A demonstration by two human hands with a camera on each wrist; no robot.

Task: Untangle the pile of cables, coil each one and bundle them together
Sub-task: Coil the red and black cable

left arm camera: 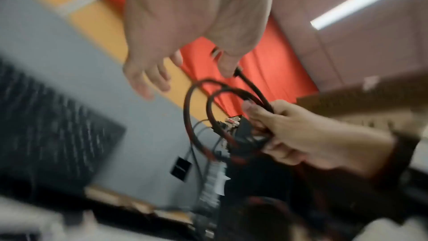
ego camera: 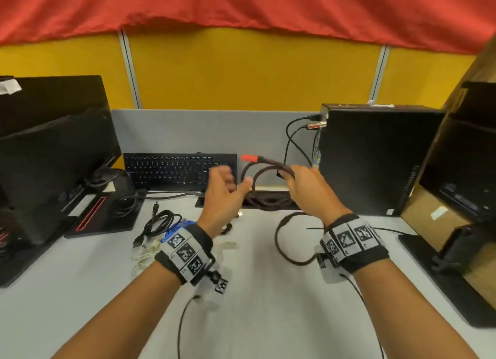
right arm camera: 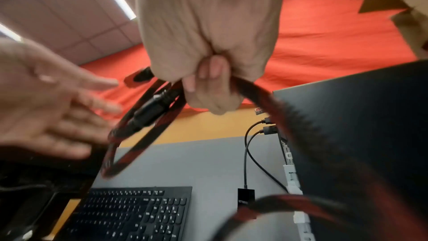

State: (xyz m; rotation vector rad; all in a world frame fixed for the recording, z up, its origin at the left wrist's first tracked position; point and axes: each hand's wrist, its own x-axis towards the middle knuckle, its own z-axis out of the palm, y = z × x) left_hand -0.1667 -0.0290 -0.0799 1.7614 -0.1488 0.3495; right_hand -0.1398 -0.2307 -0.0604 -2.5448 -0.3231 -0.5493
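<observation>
The right hand (ego camera: 308, 186) grips a braided red-and-black cable (ego camera: 264, 168) looped in round coils. The left hand (ego camera: 222, 195), fingers loose and empty, hovers just left of it

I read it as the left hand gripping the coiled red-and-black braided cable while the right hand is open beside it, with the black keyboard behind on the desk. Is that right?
Not quite: the hands are swapped. The right hand grips the coiled red-and-black braided cable, and the left hand is open beside it, as the right wrist view shows. The black keyboard does lie behind on the desk.
</observation>
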